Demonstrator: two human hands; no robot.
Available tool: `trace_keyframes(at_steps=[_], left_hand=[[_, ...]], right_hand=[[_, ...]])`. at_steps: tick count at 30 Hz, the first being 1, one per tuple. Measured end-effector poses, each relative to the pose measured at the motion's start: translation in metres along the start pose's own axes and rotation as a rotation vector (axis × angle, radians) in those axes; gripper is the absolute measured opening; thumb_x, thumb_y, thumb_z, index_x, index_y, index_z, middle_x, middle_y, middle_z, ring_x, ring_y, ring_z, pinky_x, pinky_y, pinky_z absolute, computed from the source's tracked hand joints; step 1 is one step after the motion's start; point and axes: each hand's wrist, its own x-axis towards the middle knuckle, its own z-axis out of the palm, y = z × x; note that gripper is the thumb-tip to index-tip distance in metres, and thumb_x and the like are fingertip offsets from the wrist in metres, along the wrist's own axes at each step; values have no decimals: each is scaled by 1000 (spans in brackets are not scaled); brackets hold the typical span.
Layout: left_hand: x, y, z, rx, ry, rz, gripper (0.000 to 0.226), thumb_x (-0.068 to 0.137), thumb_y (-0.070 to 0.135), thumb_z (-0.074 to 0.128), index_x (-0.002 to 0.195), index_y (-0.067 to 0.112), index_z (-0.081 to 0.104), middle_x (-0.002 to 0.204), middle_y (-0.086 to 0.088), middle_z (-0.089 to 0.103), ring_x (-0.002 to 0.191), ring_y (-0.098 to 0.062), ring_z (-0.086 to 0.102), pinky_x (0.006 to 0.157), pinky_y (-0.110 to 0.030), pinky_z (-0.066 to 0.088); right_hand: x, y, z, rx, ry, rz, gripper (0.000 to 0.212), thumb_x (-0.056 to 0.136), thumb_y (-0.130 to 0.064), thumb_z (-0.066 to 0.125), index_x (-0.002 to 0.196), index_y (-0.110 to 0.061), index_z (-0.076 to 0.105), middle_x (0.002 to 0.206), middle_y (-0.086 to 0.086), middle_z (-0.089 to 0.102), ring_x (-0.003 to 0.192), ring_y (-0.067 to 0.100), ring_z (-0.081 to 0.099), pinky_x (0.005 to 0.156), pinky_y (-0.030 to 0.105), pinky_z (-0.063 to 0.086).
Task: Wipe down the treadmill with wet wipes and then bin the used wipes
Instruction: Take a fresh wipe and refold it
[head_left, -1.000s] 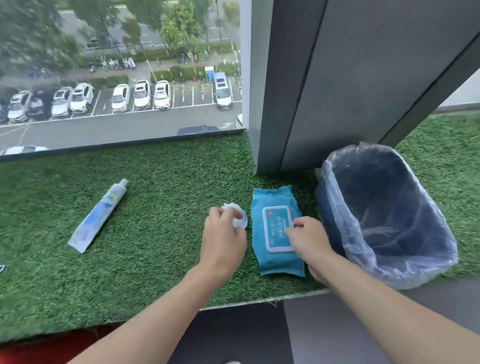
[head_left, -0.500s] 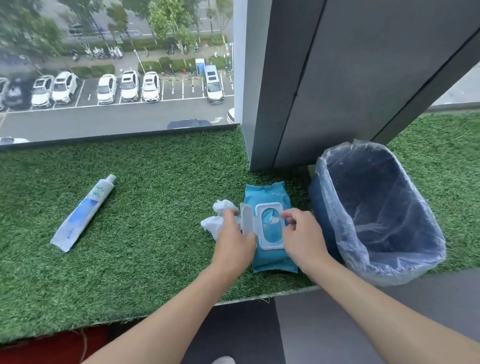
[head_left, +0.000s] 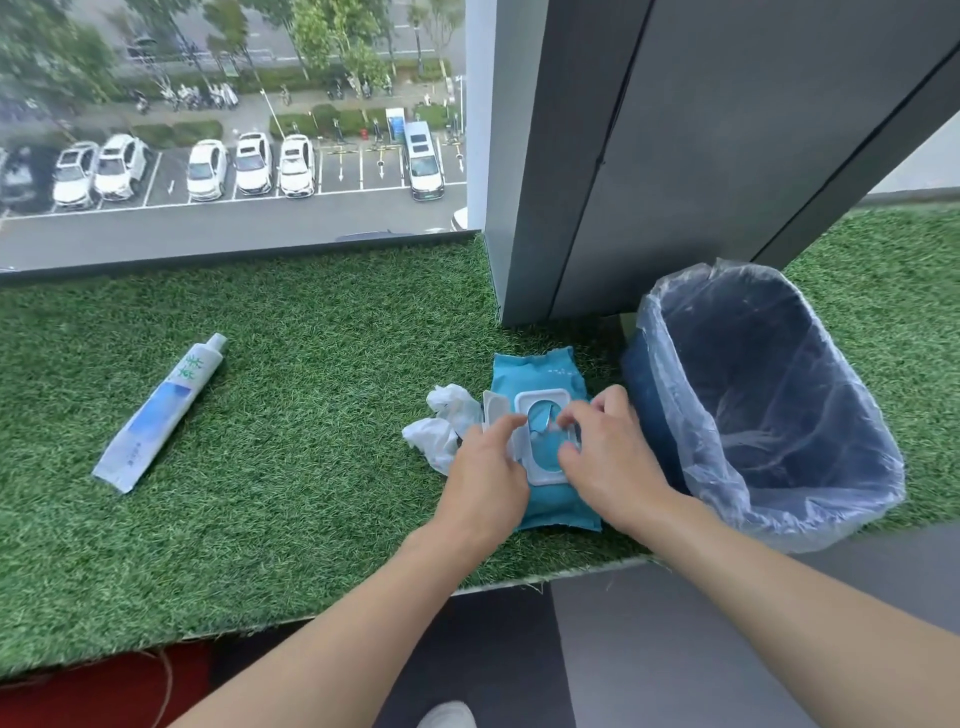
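- Hands of a person meet over a pack of wet wipes (head_left: 537, 370), which lies flat on a ledge covered with green artificial grass (head_left: 311, 426).
- The pack is teal. Its white lid (head_left: 492, 406) is flipped open to the left, so the oval opening in the white frame (head_left: 543, 399) is uncovered.
- The left hand (head_left: 485, 478) rests on the left side of the pack. Its index finger is stretched forward and lies on the edge of the frame, over the lid. It grips nothing that I can see.
- The right hand (head_left: 605, 452) is over the right side of the pack, with the fingers curled and the fingertips down at the opening. Whether they already pinch a wipe I cannot tell, because the hand covers that place.
- A crumpled white wipe (head_left: 447, 422) lies on the grass just beside the pack, on its left, touching the open lid.
- A dark blue bin (head_left: 769, 364) with a clear plastic bag (head_left: 670, 374) in it stands just to the right of the pack, near the right hand.
- A white and blue tube (head_left: 161, 415) lies well apart on the left.
- A grey pillar (head_left: 675, 156) rises behind the pack and the bin.
- A window (head_left: 234, 171) behind the ledge looks down on parked cars.
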Motion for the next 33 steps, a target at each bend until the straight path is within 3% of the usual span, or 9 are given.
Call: trace_keyframes(at_steps=[4, 11, 15, 19, 21, 24, 27, 31, 33], left_hand=[[2, 2, 2, 37, -32, -16, 62, 91, 2, 42, 146, 32, 42, 116, -11, 56, 93, -27, 63, 86, -37, 53], [3, 0, 2, 27, -51, -41, 66, 89, 2, 42, 148, 30, 39, 116, -12, 56, 93, -30, 64, 84, -42, 55], [2, 0, 2, 48, -59, -24, 63, 92, 2, 42, 148, 29, 38, 121, -7, 48, 93, -29, 63, 80, -37, 53], [2, -2, 2, 10, -76, -6, 56, 91, 1, 44, 134, 36, 50, 117, -10, 49, 80, -28, 65, 70, -36, 54], [-1, -1, 1, 16, -79, 6, 41, 93, 6, 48, 120, 35, 59, 111, -7, 46, 68, -27, 64, 63, -33, 53], [-5, 1, 1, 41, -63, 8, 13, 96, 23, 60, 103, 32, 66, 106, -3, 41, 58, -17, 53, 58, -23, 43], [-6, 1, 3, 56, -42, 1, 5, 95, 29, 63, 97, 29, 68, 106, -2, 41, 58, -12, 47, 54, -16, 35], [-5, 0, 5, 79, -33, 17, 6, 95, 27, 64, 96, 27, 69, 105, -2, 41, 55, -11, 43, 51, -15, 32], [-5, -1, 5, 70, -31, 24, 5, 95, 27, 63, 93, 28, 68, 105, -2, 41, 57, -13, 46, 56, -20, 36]], right_hand=[[-4, 3, 0, 16, -92, 42, 30, 86, -29, 68, 113, -21, 57, 111, -3, 29, 109, 17, 33, 93, 34, 41], [5, -9, 15, 66, -15, 353, 28, 82, -37, 69, 87, -10, 72, 116, 10, 43, 115, 30, 41, 91, 35, 40], [3, -16, 16, 359, -28, 505, 15, 75, -32, 71, 76, -17, 69, 120, 10, 46, 114, 27, 37, 91, 35, 42], [-6, -21, 11, 314, -22, 317, 16, 89, -22, 58, 82, -16, 71, 109, -1, 37, 106, 18, 30, 91, 31, 30], [-9, -20, 9, 355, 19, 286, 23, 91, -15, 53, 83, -7, 73, 106, 2, 47, 106, 20, 40, 88, 32, 32], [-7, -14, 4, 398, 111, 283, 22, 90, -7, 49, 87, 1, 70, 94, 13, 66, 82, 19, 54, 70, 31, 40], [0, -10, -3, 257, 103, 107, 18, 93, -14, 59, 109, -13, 68, 94, 1, 61, 82, 17, 55, 73, 28, 39], [14, -10, -2, 3, 26, 35, 6, 91, -19, 64, 86, -18, 66, 94, 2, 52, 85, 24, 58, 73, 34, 45], [16, -11, -3, -10, 10, 21, 16, 93, -19, 60, 77, -19, 60, 93, 3, 52, 85, 26, 58, 74, 38, 48]])
